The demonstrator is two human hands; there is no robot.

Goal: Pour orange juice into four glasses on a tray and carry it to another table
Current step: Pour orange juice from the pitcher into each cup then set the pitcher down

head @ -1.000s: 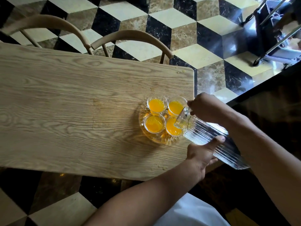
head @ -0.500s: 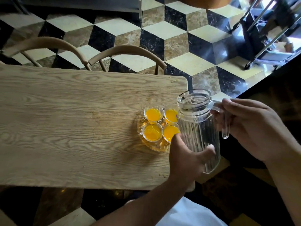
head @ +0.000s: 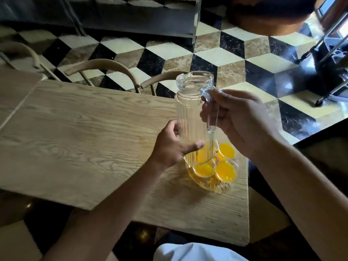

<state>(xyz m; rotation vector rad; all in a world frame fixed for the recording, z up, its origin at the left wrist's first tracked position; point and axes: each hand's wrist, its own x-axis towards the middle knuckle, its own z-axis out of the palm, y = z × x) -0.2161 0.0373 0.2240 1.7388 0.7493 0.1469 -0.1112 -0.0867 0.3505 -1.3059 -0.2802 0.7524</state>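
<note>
An empty ribbed glass jug (head: 190,108) stands upright in the air above the table, in front of the glasses. My left hand (head: 173,146) wraps its lower body. My right hand (head: 239,121) holds its clear handle. Below and behind the jug, a round cut-glass tray (head: 218,186) sits near the right end of the wooden table (head: 75,140). On it stand several glasses of orange juice (head: 225,171); one is partly hidden by the jug's base.
Two curved wooden chair backs (head: 101,65) stand along the table's far side. A second table (head: 13,87) adjoins at the left. A wheeled metal cart (head: 331,59) stands on the checkered floor at the right. A dark counter edge lies at the right.
The jug went from tilted over the glasses to upright and moved left over the tray. My left hand shifted from under the jug to gripping its side. The camera view shifted.
</note>
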